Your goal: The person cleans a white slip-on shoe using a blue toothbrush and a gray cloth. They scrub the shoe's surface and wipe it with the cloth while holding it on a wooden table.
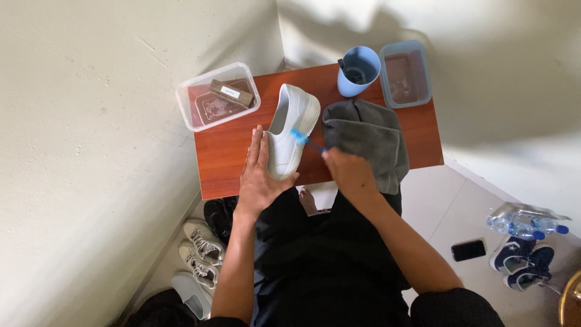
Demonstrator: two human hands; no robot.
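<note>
A white shoe (293, 124) lies on the small reddish wooden table (224, 160), toe pointing away from me. My left hand (260, 172) rests flat against the shoe's near end and steadies it. My right hand (346, 169) is closed on a blue toothbrush (304, 139), whose head touches the shoe's right side. A grey cloth (369, 139) lies just right of the shoe, partly under my right hand.
A clear plastic container (218, 97) with a brown bar stands at the table's back left. A blue cup (358, 71) and a blue-grey tub (405, 74) stand at the back. Shoes (203, 251), a phone (468, 249), water bottles (526, 223) and dark sneakers (523, 260) lie on the floor.
</note>
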